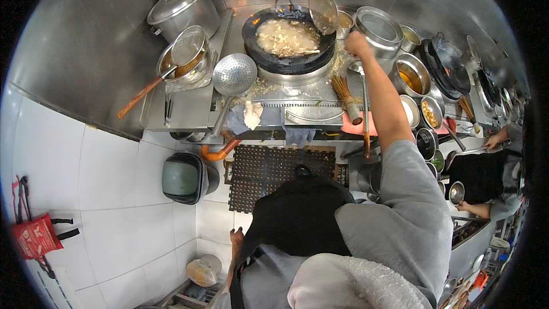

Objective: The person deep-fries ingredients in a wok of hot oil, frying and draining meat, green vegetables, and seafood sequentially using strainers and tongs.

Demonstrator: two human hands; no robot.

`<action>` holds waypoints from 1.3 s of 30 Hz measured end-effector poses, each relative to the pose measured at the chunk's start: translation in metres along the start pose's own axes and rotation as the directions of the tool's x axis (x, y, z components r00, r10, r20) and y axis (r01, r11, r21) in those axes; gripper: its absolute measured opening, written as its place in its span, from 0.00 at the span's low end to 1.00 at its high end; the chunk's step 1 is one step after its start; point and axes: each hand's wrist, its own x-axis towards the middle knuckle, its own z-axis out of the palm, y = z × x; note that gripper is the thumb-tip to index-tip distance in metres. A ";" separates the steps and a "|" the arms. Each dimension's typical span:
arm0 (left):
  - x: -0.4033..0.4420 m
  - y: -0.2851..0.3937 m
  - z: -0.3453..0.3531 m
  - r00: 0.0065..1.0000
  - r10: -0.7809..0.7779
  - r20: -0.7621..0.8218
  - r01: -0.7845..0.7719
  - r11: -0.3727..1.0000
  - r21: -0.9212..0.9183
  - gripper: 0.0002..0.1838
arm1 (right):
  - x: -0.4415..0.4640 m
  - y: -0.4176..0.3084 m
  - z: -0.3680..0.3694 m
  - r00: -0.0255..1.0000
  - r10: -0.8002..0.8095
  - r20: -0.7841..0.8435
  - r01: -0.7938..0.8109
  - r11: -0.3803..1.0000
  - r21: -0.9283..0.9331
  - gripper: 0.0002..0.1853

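My right hand [357,44] is closed in a fist beyond the wok's right side. A round mesh skimmer [323,11] stands tilted over the wok's right rim, its handle end at that fist. Pale pieces in bubbling, cloudy liquid fill the middle of the black wok [250,37]. Just below my right forearm lies a ladle [366,100] with a wooden-ended handle, beside a bamboo brush [347,100]. My left hand [236,236] hangs low at my side, away from the stove; its fingers show in part, apart, with nothing seen in them.
A perforated skimmer [234,74] and a mesh strainer over a bowl [189,46] sit left of the wok. A lidded pot [186,8] stands behind. Several pots and bowls, one with amber liquid [410,80], line the right. A co-worker's hand [496,138] shows farther right.
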 end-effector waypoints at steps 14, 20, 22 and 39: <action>0.001 0.018 -0.009 0.818 0.406 0.407 -0.551 0.352 0.757 0.23 | -0.091 0.049 -0.018 0.978 0.065 0.198 -0.208 0.342 0.916 0.04; 0.017 0.054 -0.007 0.772 0.422 0.475 -0.609 0.278 0.743 0.24 | -0.142 0.046 -0.008 0.947 0.276 -0.165 -0.119 0.777 0.618 0.11; 0.012 0.076 -0.003 0.863 0.398 0.312 -0.505 0.651 0.567 0.27 | -0.098 0.069 0.022 0.919 -0.009 -0.394 -0.100 0.961 -0.257 0.10; -0.014 0.024 0.003 0.549 0.600 0.581 -0.716 -0.020 0.698 0.09 | -0.136 -0.047 0.044 0.947 -0.318 -0.046 0.280 0.888 -0.365 0.16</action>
